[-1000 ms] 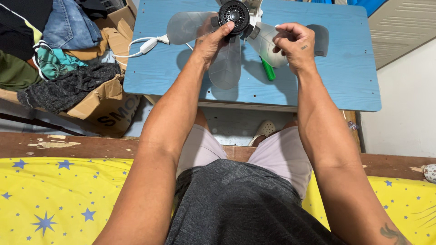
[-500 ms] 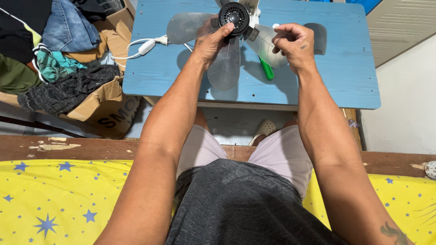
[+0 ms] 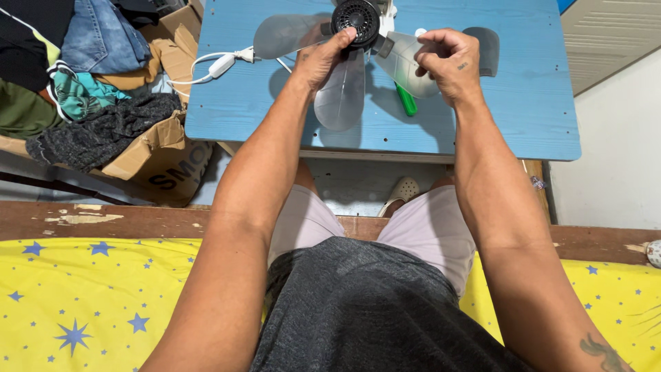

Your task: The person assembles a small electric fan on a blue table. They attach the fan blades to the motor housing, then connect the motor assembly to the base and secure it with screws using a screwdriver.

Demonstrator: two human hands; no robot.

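A small fan with translucent grey blades [image 3: 341,89] and a round black motor hub [image 3: 356,16] is held above a blue wooden table [image 3: 523,103]. My left hand [image 3: 322,56] grips the hub from below, thumb against its rim. My right hand [image 3: 447,60] is closed on one blade near the hub. A green-handled tool [image 3: 406,101] lies on the table under the blades. The fan's white cord with an inline switch [image 3: 222,65] trails to the left over the table's edge.
A cardboard box [image 3: 155,155] heaped with clothes [image 3: 89,83] stands left of the table. A pale shoe [image 3: 403,189] lies under the table. I sit on a yellow star-patterned sheet [image 3: 89,303] behind a wooden rail [image 3: 103,220]. A white wall is at right.
The fan and both hands sit slightly higher in the picture; the grips are unchanged.
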